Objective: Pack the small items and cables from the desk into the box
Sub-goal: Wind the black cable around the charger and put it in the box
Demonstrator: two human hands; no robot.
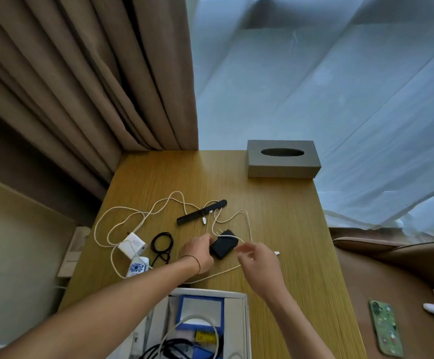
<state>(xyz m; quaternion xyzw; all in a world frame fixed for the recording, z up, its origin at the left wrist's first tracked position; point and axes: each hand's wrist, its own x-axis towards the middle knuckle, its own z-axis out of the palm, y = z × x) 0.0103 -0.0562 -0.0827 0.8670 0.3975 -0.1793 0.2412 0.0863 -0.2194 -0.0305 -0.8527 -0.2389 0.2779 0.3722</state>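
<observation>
My left hand (199,252) grips the left side of a black charger (223,247) lying on the wooden desk (275,216). A white cable (247,224) runs over the charger. My right hand (257,260) hovers just right of it, fingers loosely curled, at that cable; whether it pinches it is unclear. A black comb (201,212), a white charger (132,244) with a long cream cable (122,216), a black looped cord (162,246) and a small white-and-blue item (138,266) lie on the desk. The open white box (245,320) at the near edge holds cables and small items.
A grey tissue box (283,158) stands at the desk's far right. Brown curtains (81,86) hang behind on the left. A brown chair (397,281) at the right carries a green-cased phone (385,327).
</observation>
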